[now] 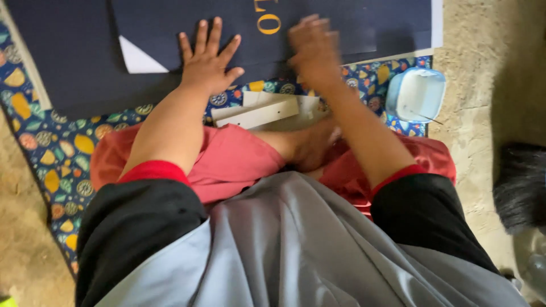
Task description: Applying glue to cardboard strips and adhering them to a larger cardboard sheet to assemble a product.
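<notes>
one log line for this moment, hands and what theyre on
left hand: flat, fingers spread on dark blue sheet | right hand: blurred, on same sheet | white tub: beside sheet, untouched

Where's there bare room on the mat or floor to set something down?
Bare concrete floor lies right of the pale blue plastic tub. The patterned mat is free below the dark navy paper sheet. It is crowded around the left hand, right hand and white card strips.

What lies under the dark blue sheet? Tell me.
The dark blue sheet overlaps another dark sheet, which lies on a patterned mat. Whatever else is beneath stays hidden.
</notes>
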